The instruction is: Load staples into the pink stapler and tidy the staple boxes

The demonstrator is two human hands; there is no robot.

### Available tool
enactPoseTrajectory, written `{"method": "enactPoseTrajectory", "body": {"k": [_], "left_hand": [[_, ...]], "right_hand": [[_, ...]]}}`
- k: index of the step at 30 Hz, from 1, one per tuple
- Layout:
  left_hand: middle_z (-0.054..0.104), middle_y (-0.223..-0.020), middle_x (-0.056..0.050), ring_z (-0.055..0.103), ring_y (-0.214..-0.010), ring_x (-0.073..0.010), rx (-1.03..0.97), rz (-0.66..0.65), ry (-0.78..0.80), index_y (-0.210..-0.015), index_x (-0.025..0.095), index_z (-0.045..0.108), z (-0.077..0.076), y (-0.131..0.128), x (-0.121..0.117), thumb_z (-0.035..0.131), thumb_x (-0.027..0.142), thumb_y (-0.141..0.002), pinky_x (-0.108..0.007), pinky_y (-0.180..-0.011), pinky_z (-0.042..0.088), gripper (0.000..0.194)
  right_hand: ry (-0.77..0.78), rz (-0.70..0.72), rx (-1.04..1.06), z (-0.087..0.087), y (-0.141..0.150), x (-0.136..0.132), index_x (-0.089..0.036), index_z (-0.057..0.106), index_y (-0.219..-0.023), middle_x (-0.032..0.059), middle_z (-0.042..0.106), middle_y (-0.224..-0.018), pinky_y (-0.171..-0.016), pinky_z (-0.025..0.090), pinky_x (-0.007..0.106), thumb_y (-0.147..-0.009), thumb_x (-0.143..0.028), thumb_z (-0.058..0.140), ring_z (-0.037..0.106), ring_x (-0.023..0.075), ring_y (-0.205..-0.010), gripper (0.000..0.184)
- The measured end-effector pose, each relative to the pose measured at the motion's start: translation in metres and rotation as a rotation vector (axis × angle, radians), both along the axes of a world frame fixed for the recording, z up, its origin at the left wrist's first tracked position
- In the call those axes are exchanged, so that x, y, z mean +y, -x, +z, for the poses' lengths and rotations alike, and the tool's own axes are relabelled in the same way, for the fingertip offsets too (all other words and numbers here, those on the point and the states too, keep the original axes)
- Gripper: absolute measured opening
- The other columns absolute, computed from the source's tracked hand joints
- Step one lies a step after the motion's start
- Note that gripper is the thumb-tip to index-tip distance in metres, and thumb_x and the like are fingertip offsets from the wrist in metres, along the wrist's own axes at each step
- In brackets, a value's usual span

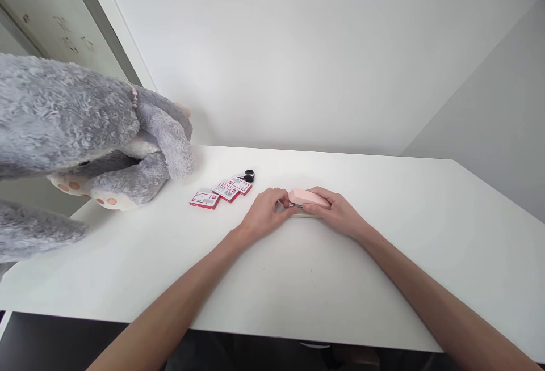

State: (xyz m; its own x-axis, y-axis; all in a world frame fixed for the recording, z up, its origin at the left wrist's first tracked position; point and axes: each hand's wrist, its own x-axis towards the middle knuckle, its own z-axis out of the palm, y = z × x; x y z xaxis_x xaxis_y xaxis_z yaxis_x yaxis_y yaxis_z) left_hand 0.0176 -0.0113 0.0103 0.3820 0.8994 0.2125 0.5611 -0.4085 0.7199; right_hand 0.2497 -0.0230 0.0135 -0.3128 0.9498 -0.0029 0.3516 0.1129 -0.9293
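A pink stapler [307,196] is on the white table in front of me, its base low against the tabletop. My right hand [334,207] wraps around its back half, thumb along the near side. At the stapler's front end, my left hand [269,209] has its thumb and fingertips closed about the metal part under the pink top. Whether a small piece sits between those left fingertips is hidden. Left of my hands lie small red-and-white boxes, one apart [205,199] and two overlapping [227,191]. Behind them is a small black-handled tool [247,176].
A large grey plush toy [145,155] takes up the table's left end. White wall [272,59] rises behind the white table [264,291]. The table's near edge runs just in front of my body, with dark surfaces below it.
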Motion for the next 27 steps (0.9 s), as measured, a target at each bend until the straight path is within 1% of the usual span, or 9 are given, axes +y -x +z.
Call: {"method": "enactPoseTrajectory", "body": {"k": [4,10,14,17,21,24,27], "left_hand": [[0.07,-0.082,-0.002,0.063,-0.084,-0.0229,0.0,-0.007,-0.005,-0.074,0.023,0.057,0.0008,-0.0009,-0.0019,0.074,0.044,-0.092,-0.037,-0.078,0.049,0.032],[0.07,-0.081,0.0,0.061,-0.085,-0.0221,-0.01,-0.044,0.005,-0.079,0.023,0.065,0.0023,-0.0023,-0.0036,0.074,0.042,-0.092,-0.035,-0.079,0.047,0.025],[0.069,-0.078,0.001,0.06,-0.082,-0.0208,-0.027,-0.054,0.0,-0.08,0.023,0.067,0.0005,-0.0027,-0.0034,0.076,0.041,-0.092,-0.035,-0.079,0.047,0.024],[0.069,-0.078,0.001,0.06,-0.081,-0.0205,-0.031,-0.065,-0.014,-0.084,0.023,0.07,-0.0018,-0.0025,-0.0033,0.077,0.039,-0.091,-0.035,-0.081,0.047,0.019],[0.07,-0.079,0.001,0.062,-0.08,-0.0203,-0.027,-0.091,-0.056,-0.087,0.023,0.071,-0.005,-0.002,-0.0034,0.079,0.037,-0.09,-0.036,-0.083,0.047,0.017],[0.07,-0.078,0.001,0.063,-0.081,-0.0202,-0.022,-0.108,-0.076,-0.085,0.022,0.07,-0.0067,-0.0019,-0.0034,0.08,0.037,-0.09,-0.037,-0.085,0.047,0.019],[0.069,-0.077,0.001,0.063,-0.08,-0.02,-0.017,-0.115,-0.088,-0.081,0.022,0.067,-0.0071,-0.0023,-0.0036,0.081,0.038,-0.09,-0.037,-0.086,0.047,0.023]], "right_hand": [[0.005,0.002,0.01,0.0006,-0.0011,-0.0006,-0.03,0.075,-0.117,0.002,0.075,-0.109,-0.079,0.053,0.036,-0.093,-0.057,0.069,0.066,0.0254,-0.096,0.036],[0.015,0.026,0.032,0.0015,-0.0024,-0.0009,-0.028,0.075,-0.119,0.0023,0.074,-0.107,-0.078,0.05,0.034,-0.094,-0.06,0.069,0.064,0.0231,-0.093,0.041],[0.017,0.041,0.041,0.0018,-0.0039,-0.0008,-0.029,0.074,-0.119,0.0019,0.072,-0.108,-0.078,0.048,0.033,-0.095,-0.06,0.069,0.062,0.022,-0.092,0.04],[0.024,0.048,0.044,0.0011,-0.0049,-0.0007,-0.029,0.074,-0.118,0.0017,0.07,-0.105,-0.077,0.046,0.033,-0.095,-0.06,0.069,0.059,0.0215,-0.09,0.04],[0.026,0.033,0.074,-0.0001,-0.0036,-0.0017,-0.029,0.073,-0.122,0.0024,0.07,-0.105,-0.078,0.047,0.034,-0.096,-0.061,0.068,0.059,0.022,-0.09,0.042],[0.008,0.033,0.098,-0.0003,-0.0012,-0.003,-0.028,0.073,-0.121,0.0029,0.07,-0.106,-0.08,0.048,0.035,-0.097,-0.06,0.066,0.06,0.0227,-0.093,0.04],[0.029,0.043,0.141,-0.0006,0.0003,-0.0039,-0.029,0.072,-0.121,0.0034,0.069,-0.106,-0.082,0.05,0.036,-0.096,-0.062,0.066,0.061,0.0234,-0.094,0.042]]}}
